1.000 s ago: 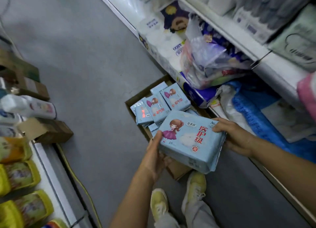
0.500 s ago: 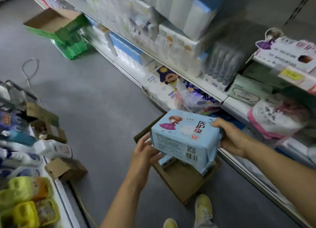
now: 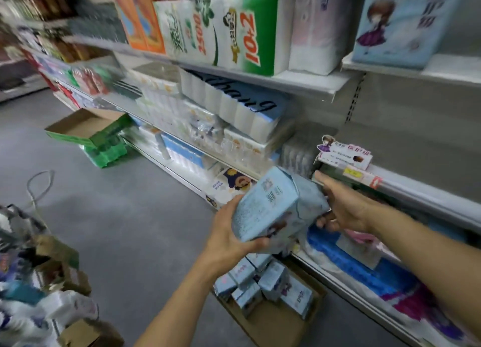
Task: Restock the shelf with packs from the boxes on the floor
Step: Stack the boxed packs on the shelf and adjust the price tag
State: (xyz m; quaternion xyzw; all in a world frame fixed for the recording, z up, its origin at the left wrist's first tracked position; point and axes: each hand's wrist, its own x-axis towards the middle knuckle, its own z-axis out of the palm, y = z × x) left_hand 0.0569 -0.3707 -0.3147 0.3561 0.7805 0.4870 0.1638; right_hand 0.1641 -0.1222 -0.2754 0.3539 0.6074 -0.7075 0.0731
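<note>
We are holding a blue pack [image 3: 276, 206] between both hands, left hand [image 3: 229, 240] cupping underneath, right hand [image 3: 343, 208] gripping its far end, above the box [image 3: 273, 320]. Next, probably tilting it onto the right shelf [image 3: 416, 190].

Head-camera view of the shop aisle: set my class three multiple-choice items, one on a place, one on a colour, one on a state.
1. Where does the open brown cardboard box of small packs stand?
A on the floor by the shelving
B on the top shelf
C on a trolley

2. What colour is the soft plastic-wrapped pack being held?
A red
B light blue
C black

3. How is that pack held?
A by the left hand alone
B between both hands
C it lies on the floor

Key: 1 A, the box sits on the grey floor at the shelf foot. 2 B, its wrapper is pale blue. 3 B, the left hand cups one end and the right hand the other.
</note>
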